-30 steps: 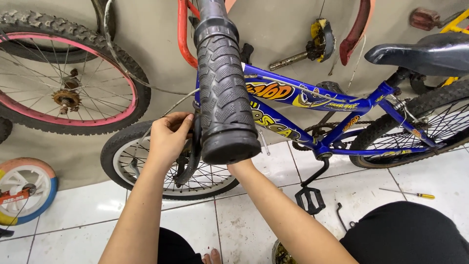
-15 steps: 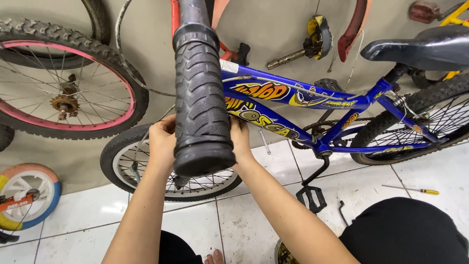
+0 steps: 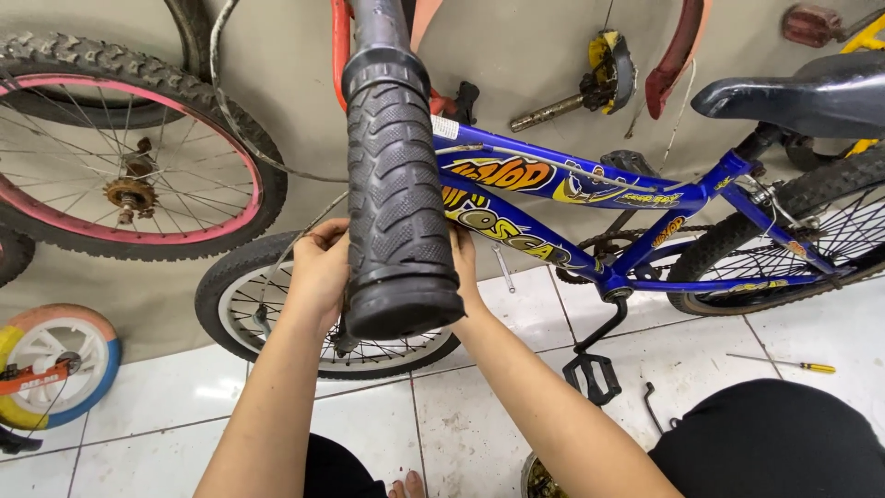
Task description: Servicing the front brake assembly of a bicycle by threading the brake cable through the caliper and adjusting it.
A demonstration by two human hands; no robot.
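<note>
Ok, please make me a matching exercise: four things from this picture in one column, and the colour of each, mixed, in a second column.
Things:
1. handlebar grip
2. bicycle frame
3. rim of the wheel leaning on the wall
4. screwdriver handle on the floor

Colours:
a. yellow
b. pink
c. black
d. blue

Pairs: 1-c, 2-d, 3-b, 4-a

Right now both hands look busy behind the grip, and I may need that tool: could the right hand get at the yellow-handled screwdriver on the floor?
Probably yes: the screwdriver lies in the open on bare tiles, though the right hand must leave the bike first.
</note>
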